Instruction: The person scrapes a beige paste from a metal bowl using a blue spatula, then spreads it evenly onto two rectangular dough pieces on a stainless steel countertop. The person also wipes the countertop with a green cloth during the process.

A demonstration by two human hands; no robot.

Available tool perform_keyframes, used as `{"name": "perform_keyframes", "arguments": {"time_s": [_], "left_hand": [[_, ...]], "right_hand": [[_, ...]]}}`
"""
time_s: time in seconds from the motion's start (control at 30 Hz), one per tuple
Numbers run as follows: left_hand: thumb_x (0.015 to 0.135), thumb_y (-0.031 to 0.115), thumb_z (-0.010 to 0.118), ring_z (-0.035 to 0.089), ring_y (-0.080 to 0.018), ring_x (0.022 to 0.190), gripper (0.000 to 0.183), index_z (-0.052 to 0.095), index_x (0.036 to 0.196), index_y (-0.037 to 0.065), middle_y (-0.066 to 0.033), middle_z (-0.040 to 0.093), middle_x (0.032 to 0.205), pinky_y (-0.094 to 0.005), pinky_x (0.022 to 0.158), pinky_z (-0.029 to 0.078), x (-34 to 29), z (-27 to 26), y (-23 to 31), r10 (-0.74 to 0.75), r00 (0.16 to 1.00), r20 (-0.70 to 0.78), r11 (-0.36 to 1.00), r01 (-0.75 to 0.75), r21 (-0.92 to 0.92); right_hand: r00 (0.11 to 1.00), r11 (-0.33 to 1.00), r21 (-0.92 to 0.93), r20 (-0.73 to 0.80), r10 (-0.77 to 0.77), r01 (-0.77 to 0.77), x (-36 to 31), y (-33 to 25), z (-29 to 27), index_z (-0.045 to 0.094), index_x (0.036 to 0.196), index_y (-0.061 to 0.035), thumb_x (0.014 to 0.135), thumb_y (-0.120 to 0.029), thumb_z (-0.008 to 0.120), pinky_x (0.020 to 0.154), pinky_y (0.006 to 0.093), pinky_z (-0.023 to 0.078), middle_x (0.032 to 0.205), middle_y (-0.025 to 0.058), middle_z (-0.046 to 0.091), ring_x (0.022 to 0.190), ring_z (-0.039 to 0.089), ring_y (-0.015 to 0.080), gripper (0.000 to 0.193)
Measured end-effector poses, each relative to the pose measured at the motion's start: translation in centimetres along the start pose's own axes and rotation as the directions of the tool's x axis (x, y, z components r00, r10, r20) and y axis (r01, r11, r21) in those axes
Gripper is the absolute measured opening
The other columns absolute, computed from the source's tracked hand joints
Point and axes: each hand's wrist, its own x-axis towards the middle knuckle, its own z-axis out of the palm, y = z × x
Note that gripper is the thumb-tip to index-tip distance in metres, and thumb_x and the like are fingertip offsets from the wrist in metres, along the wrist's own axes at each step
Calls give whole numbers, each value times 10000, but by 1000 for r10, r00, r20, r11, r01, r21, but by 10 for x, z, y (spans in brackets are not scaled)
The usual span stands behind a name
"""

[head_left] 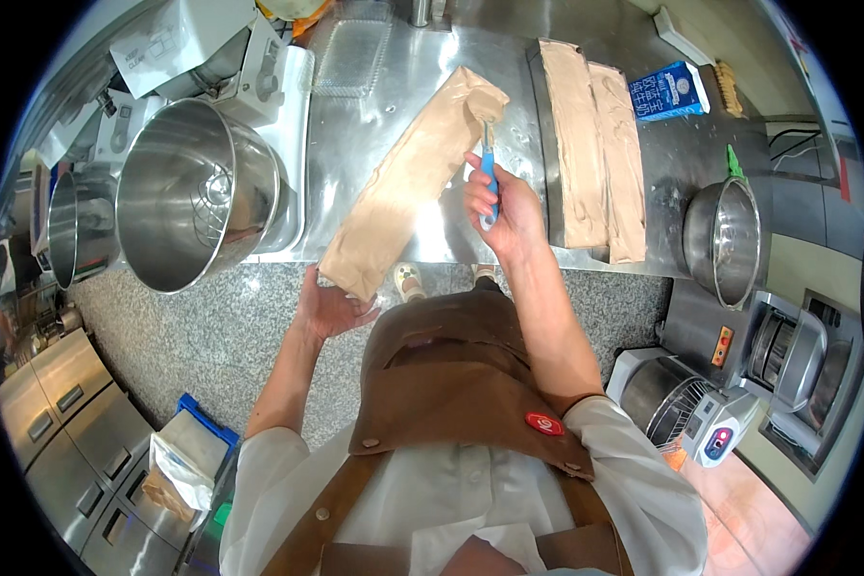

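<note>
A long rectangular pan [408,187] filled with smooth light-brown batter or cream lies slantwise on the steel table, its near end at the front edge. My left hand [336,309] grips that near end, thumb at one side and fingers spread beneath the other. In my right hand [509,211], closed around it, is a spatula with a blue handle [490,178]. The spatula's tip is in the brown mass at the pan's far right corner. To the right, two more filled long pans [573,144] stand side by side.
At left stand a large steel mixing bowl [178,197] with a whisk inside and a white mixer [259,72]. A clear plastic tray [352,48] sits at the back. A blue carton [669,91] and a steel bowl [723,240] with a green-handled tool are at right.
</note>
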Motion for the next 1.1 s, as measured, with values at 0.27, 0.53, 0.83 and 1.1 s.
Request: {"name": "perform_keyframes", "arguments": {"time_s": [0.27,0.53,0.83,1.1], "left_hand": [[857,777,226,575,-339,969,919,446,1365,43,-196,571,1156,-543,973,409,0,0,-2,19,1000,-21,1000,-19,14],[872,765,200,570,-332,959,907,441,1362,41,-191,562,1160,-542,955,416,1,-1,-1,34,999,10,999,-34,37],[876,769,203,554,-307,963,892,432,1374,65,-161,534,1187,-546,980,398,2,-1,-4,42,999,-23,999,-42,4],[891,767,153,552,-303,970,896,407,1394,71,-164,519,1218,-557,982,400,0,6,-8,80,996,-37,996,-79,32]], "right_hand": [[999,857,-514,-16,31,-35,-33,-1,-7,558,1189,19,1018,-174,428,420,214,270,707,-8,468,517,358,58,289],[728,-288,-924,377,-572,253,8,-41,-87,640,1204,-42,946,-213,577,624,373,479,800,126,649,703,625,267,315],[629,-486,-793,596,-500,366,3,-58,-93,672,1161,-74,919,-197,587,710,437,510,874,217,666,814,647,387,284],[669,-604,-731,624,-403,317,18,-42,-114,639,1238,-137,934,-189,563,639,448,495,836,177,638,733,637,366,317]]}}
